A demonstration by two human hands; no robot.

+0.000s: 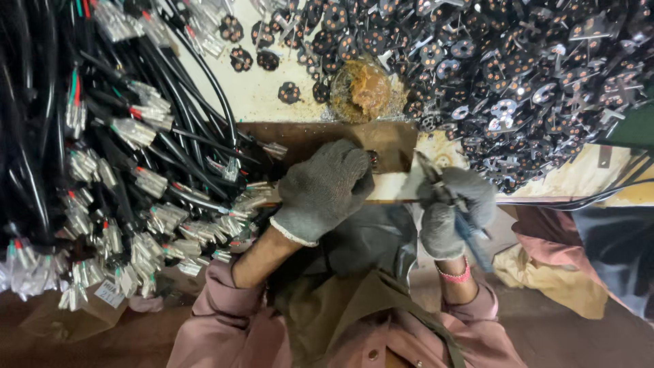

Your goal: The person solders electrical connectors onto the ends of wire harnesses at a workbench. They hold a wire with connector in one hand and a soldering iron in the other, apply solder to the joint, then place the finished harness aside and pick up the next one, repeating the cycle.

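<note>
Small dark part point(372, 159): held at the wooden block point(320, 140) near the tabletop's front edge, mostly hidden under the left hand; only a dark rounded end shows beside the knuckles.

Left hand point(321, 191): grey knit glove, closed into a fist over the small dark part, resting on the wooden block; pink sleeve below.

Right hand point(453, 208): grey knit glove, closed around pliers point(443, 194), blue-handled, metal tips pointing up and left toward the small dark part, not visibly touching it. A pink beaded bracelet point(455, 275) sits at the wrist.

Wooden block: brown, flat, lying along the front edge of the tabletop point(259, 95), just above both hands.

Paste pot point(361, 90): round, shallow, filled with brown-amber paste, directly behind the wooden block.

Disc parts point(518, 75): large heap of black round pieces with small holes and metal tabs, covering the upper right of the tabletop and spilling toward the paste pot.

Cable bundle point(116, 136): many black cables at left, ends stripped to coloured cores with metal terminals, the nearest ends just beside the left hand.
</note>
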